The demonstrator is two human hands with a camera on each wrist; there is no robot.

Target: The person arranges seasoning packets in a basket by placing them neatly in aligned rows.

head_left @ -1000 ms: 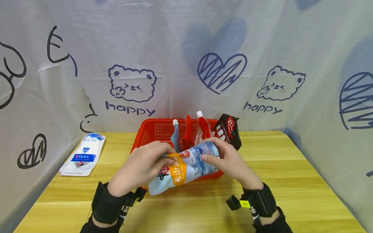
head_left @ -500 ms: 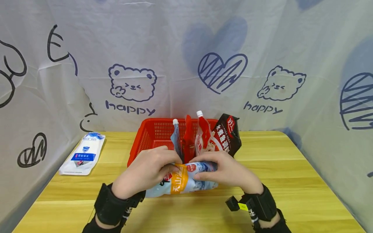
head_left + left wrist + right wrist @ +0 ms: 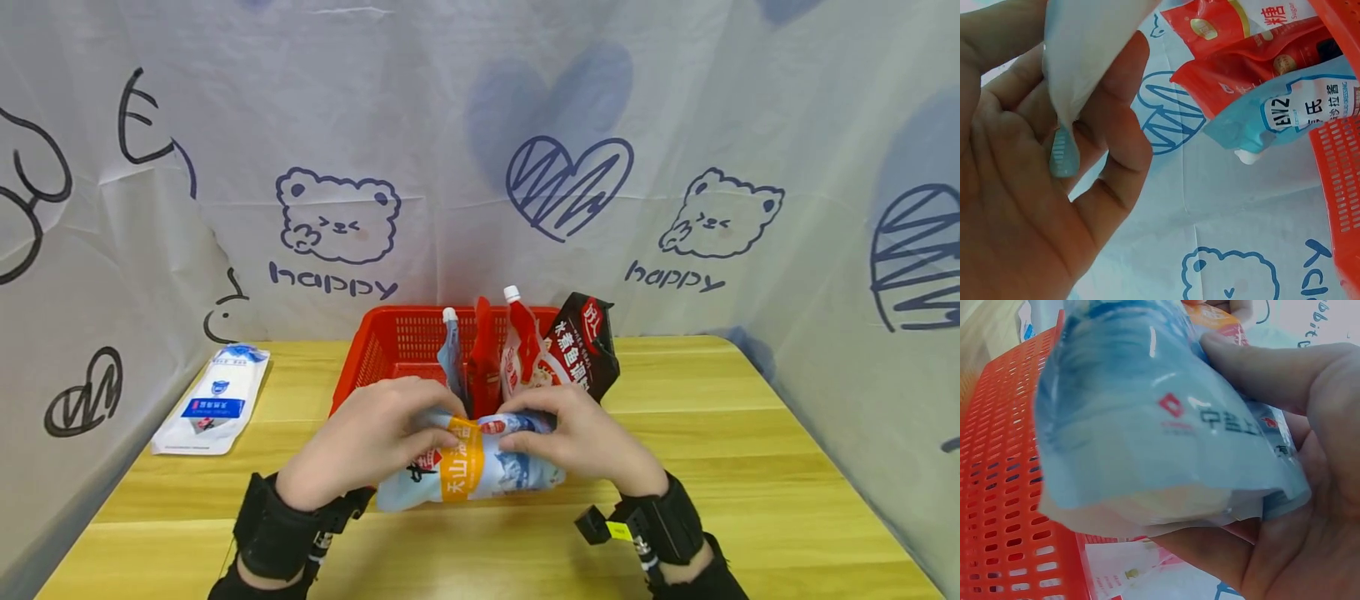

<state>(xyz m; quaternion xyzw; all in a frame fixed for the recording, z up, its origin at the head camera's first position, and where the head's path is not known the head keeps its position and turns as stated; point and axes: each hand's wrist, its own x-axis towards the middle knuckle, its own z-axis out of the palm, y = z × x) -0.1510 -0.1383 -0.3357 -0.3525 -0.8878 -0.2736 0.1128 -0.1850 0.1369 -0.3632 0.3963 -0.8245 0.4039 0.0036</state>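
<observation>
Both hands hold a light-blue salt bag (image 3: 468, 467) with an orange band, lying sideways in front of the basket. My left hand (image 3: 386, 429) pinches its left part along the upper edge; the left wrist view shows the bag's end between thumb and fingers. My right hand (image 3: 577, 433) grips the right part, thumb on the near face, and in the right wrist view the bag's bottom fold (image 3: 1166, 450) faces the camera. Behind the bag stands a red plastic basket (image 3: 375, 333), its front partly hidden by the hands and bag.
In the basket stand a blue spouted pouch (image 3: 452, 354), a red bag (image 3: 484, 358), a red-and-clear pouch (image 3: 525, 342) with a white cap and a black seasoning packet (image 3: 588, 346). A white bag (image 3: 213, 400) lies at left on the wooden table (image 3: 712, 467).
The salt bag has come down and nearer from over the basket's front and turned from slanted to nearly level. Both hands moved with it, keeping hold. In the last half second little has shifted.
</observation>
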